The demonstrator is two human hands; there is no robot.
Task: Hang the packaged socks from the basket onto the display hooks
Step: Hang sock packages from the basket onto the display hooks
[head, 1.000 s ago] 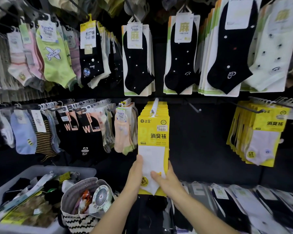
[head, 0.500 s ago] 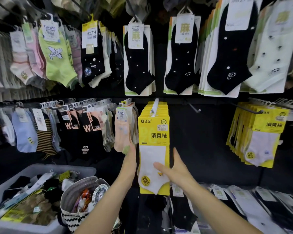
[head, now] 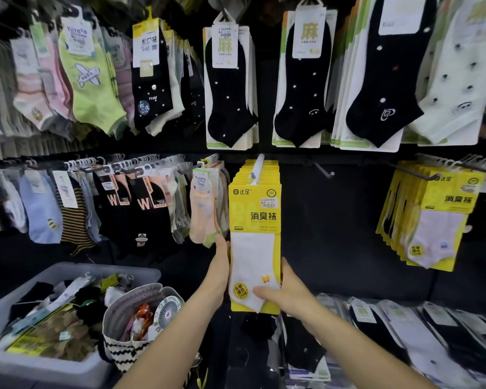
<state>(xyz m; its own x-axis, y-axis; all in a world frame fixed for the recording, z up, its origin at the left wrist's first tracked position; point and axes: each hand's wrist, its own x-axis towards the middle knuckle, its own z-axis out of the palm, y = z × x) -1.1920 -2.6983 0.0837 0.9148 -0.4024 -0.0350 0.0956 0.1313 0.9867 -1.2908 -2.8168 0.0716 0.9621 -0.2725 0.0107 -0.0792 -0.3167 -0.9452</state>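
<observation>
Through the head camera we look at a dark wall of socks on hooks. In the middle of the lower row a thick stack of yellow sock packs hangs on a white display hook, which passes through the top of the cards. The front pack shows a white sock with a small yellow motif and a round yellow sticker.

Our left hand lies flat against the left edge of the stack. Its fingers are straight and point up, so this grip is wide and closes on nothing. Our right hand is at the lower right corner of the stack. Its thumb crosses the front of the sock and its fingers run up along the right edge, so this grip holds the packs between thumb and fingers. How far the fingers reach behind the cards we cannot tell.

At the lower left stands a grey basket with mixed sock packs lying in it, yellow cards among them. Just to its right is a bag with a black zigzag pattern, and a small round fan sticks out of its top.

To the right of the stack a bare hook juts from the wall. Further right hangs a second group of yellow packs. Above them hang black dotted socks on white cards, and a green sock with an aeroplane hangs at the upper left. Flat packs of dark socks lie in rows at the lower right
</observation>
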